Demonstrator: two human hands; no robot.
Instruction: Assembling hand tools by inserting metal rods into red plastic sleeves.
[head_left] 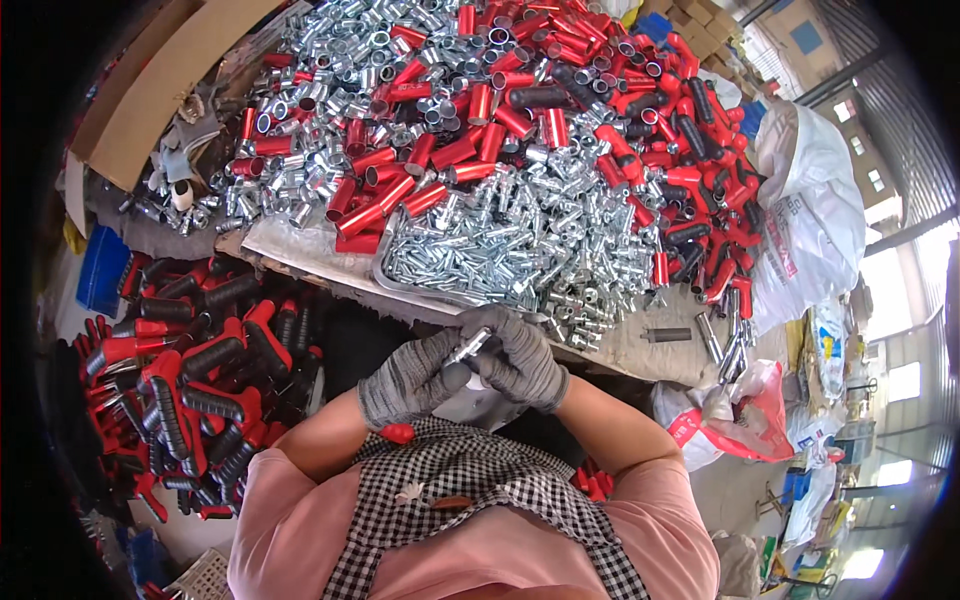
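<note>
In grey knitted gloves, my left hand (412, 382) and my right hand (515, 360) come together in front of my chest, at the near edge of the table. Between their fingertips they hold a small shiny metal fitting (468, 346), tilted up to the right. Both hands have their fingers closed around it. Just beyond them, a shallow tray (385, 262) is heaped with silvery bolts (450, 250). More short metal fittings (585, 305) lie in a pile beside the tray, to the right of my hands.
Red tubes (380, 205) and silvery rings (340, 80) are heaped across the table. Red-and-black handles (715, 190) pile up at the right, more handles (190, 400) at lower left. A white sack (810, 220) stands at right, a cardboard box (150, 110) at far left.
</note>
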